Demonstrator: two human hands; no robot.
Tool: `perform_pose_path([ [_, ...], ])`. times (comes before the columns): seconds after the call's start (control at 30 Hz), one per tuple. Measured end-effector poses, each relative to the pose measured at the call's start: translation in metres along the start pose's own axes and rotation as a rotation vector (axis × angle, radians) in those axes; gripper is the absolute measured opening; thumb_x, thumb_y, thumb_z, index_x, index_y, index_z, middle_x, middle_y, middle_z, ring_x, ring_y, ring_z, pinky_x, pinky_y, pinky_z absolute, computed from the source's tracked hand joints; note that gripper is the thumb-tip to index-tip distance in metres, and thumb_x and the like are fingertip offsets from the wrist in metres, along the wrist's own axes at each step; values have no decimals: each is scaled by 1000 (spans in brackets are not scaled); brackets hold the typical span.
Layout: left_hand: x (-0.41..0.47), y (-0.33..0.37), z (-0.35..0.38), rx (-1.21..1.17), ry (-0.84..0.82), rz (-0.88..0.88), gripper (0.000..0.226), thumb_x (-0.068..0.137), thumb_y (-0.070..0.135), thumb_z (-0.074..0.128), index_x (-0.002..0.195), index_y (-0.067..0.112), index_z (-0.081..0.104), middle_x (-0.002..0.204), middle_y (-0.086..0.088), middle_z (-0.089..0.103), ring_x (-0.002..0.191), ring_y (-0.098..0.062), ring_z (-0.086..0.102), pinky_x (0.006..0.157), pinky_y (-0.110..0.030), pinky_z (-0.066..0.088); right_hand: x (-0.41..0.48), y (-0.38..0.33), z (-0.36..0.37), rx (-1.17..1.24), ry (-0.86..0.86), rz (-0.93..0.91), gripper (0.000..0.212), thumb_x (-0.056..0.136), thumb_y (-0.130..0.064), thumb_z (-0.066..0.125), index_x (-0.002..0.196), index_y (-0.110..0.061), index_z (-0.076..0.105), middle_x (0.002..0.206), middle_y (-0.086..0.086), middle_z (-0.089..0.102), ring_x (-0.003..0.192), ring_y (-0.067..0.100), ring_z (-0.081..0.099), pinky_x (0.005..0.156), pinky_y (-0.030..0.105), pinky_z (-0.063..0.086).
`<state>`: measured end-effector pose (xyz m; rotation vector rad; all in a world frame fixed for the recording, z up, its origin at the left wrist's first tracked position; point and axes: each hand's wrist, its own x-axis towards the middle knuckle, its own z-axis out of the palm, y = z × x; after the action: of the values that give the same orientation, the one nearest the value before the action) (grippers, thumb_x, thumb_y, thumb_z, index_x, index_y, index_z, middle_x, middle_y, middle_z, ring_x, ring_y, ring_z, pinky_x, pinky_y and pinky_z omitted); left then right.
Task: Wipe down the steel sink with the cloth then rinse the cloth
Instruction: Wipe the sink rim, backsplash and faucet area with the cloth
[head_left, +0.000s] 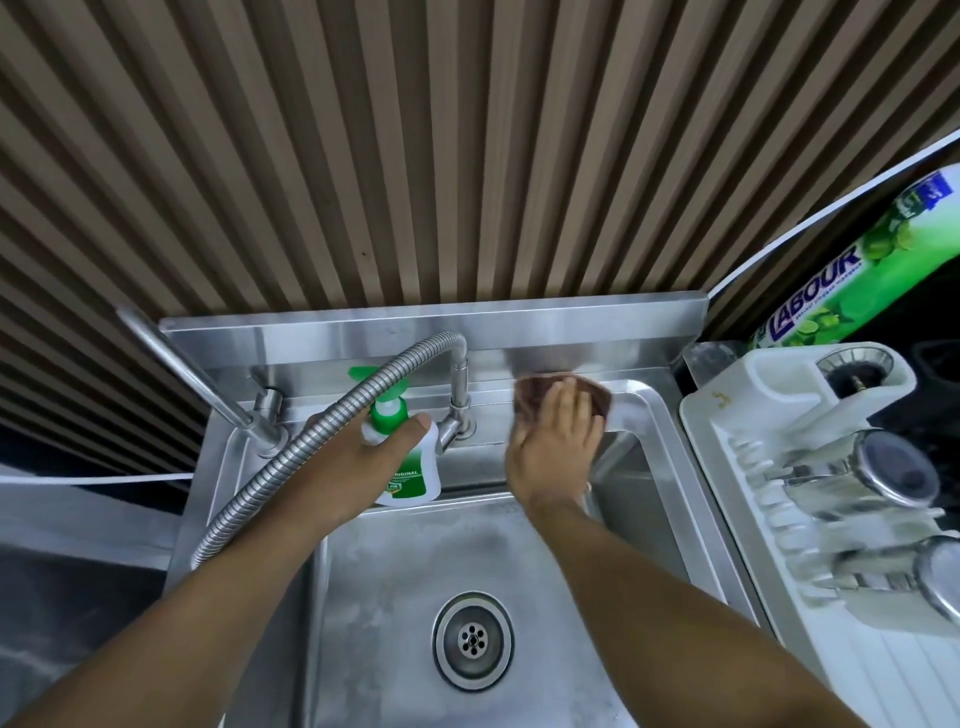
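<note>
The steel sink (670, 467) fills the middle of the head view, its basin and round drain (472, 640) below my arms. My right hand (553, 441) lies flat on a brown cloth (535, 397), pressing it onto the back ledge at the sink's far right corner. My left hand (358, 460) grips a white soap bottle with a green pump (413, 467) standing on the back ledge, thumb over its shoulder. The cloth is blurred and mostly covered by my fingers.
A flexible steel hose tap (322, 431) arches over my left wrist, and a second straight tap (208, 384) rises at the left. A white dish rack (727, 467) with steel lids stands at the right. A green detergent pouch (852, 265) leans behind the rack.
</note>
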<state>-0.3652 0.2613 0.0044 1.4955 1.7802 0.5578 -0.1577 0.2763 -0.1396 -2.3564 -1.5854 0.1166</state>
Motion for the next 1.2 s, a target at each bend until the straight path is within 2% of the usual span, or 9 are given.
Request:
perform_pose_path([
  [0.13, 0, 1, 1, -11, -3, 3, 29, 87, 52, 66, 94, 24, 67, 91, 4, 71, 83, -7, 64, 64, -22, 41, -36, -5, 5, -6, -69, -512, 57, 100, -35, 38, 151, -10, 41, 156, 7, 42, 146, 29, 33, 122, 46, 15],
  [0.2, 1, 0, 0, -5, -8, 1, 30, 87, 53, 66, 93, 24, 67, 90, 4, 71, 82, -8, 64, 63, -23, 41, -28, 22, -1, 19, -58, -606, 56, 96, -33, 44, 146, -9, 47, 149, 9, 50, 140, 31, 40, 120, 46, 20],
  [0.33, 4, -5, 0, 8, -2, -17, 36, 85, 58, 66, 91, 22, 67, 90, 3, 72, 80, -10, 66, 60, -23, 41, 10, 80, -15, 27, 49, -216, 54, 95, -35, 39, 139, -5, 52, 139, 15, 55, 131, 36, 46, 115, 52, 30],
  [0.47, 3, -3, 0, 6, -1, -12, 33, 85, 56, 67, 92, 23, 67, 90, 3, 71, 78, -8, 66, 56, -21, 40, 12, 41, -7, 27, 106, 99, 61, 98, -40, 32, 141, 0, 50, 143, 19, 52, 137, 38, 41, 118, 56, 24],
  [0.63, 3, -2, 0, -14, 1, 8, 27, 87, 52, 67, 91, 25, 67, 90, 4, 71, 82, -7, 64, 64, -20, 43, -25, -11, 11, -10, -28, -312, 64, 100, -48, 31, 151, -10, 39, 157, 11, 39, 145, 34, 31, 122, 50, 14],
  [0.77, 2, -1, 0, -14, -20, 16, 24, 89, 49, 67, 88, 25, 66, 87, 4, 71, 81, -7, 64, 66, -22, 44, -14, 16, 0, -63, -131, -663, 92, 86, -73, 44, 154, -12, 34, 160, 7, 34, 150, 27, 24, 123, 48, 15],
  [0.87, 2, -3, -1, -27, -21, 5, 26, 88, 50, 68, 89, 24, 66, 87, 3, 71, 81, -11, 67, 64, -24, 45, 11, 46, -12, -197, -168, -839, 100, 77, -70, 56, 156, -15, 30, 161, 5, 32, 149, 26, 24, 123, 47, 18],
  [1.0, 2, -3, -2, -29, -23, -7, 29, 86, 52, 68, 94, 25, 66, 91, 4, 70, 82, -9, 65, 62, -21, 44, 34, 67, -8, -270, -83, -798, 93, 77, -43, 77, 154, -19, 31, 158, 8, 36, 145, 30, 31, 119, 48, 27],
  [1.2, 1, -3, -2, -28, -22, -3, 27, 87, 52, 68, 91, 25, 66, 90, 3, 70, 81, -8, 64, 70, -23, 48, 29, 60, 6, -249, 18, -670, 87, 84, -43, 74, 154, -16, 31, 157, 12, 38, 145, 36, 32, 120, 52, 28],
])
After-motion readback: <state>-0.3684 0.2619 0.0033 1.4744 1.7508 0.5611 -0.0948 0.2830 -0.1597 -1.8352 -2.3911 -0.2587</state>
